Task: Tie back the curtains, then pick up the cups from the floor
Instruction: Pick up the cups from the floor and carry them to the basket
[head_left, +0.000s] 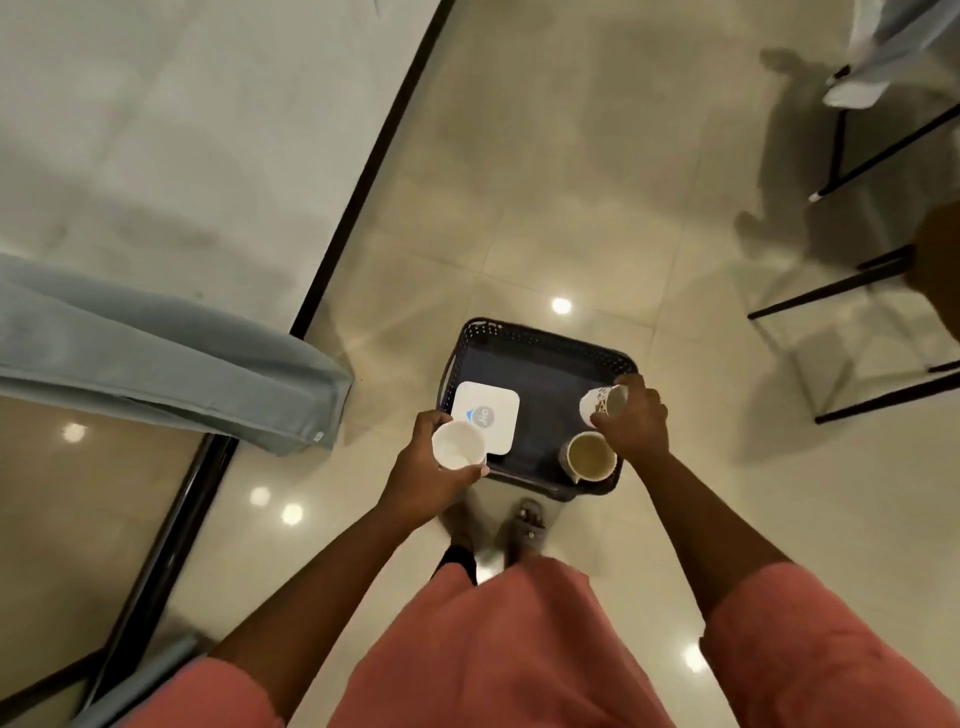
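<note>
On the tiled floor (597, 182) just ahead of your feet sits a dark basket (524, 343) with perforated walls. Your left hand (431, 467) is over its near left corner, and your fingers (470, 472) are curled round a plain white cup (458, 446), which is tilted so its open mouth faces up at you. Your right hand (636, 421) is over the basket's right side, gripping a patterned cup (602, 402) from above; that cup lies tipped on its side in your grasp, mouth turned toward your palm. Just below it, at the basket's near right corner, a third cup (591, 456) stands upright inside the basket, its inside stained a dull tan. Whether the patterned cup touches it you cannot tell from here. A white square card (485, 415) with a blue round logo lies flat on the basket's floor toward the left, partly behind the white cup.

To your left, a pale blue curtain (171, 364) slants across the glass, its hem ending near a black frame (363, 176) that runs up and away. At the far right stand thin black chair legs (831, 286) with their shadows on the tiles. Your pink sleeves (810, 639) fill the bottom of the view.
</note>
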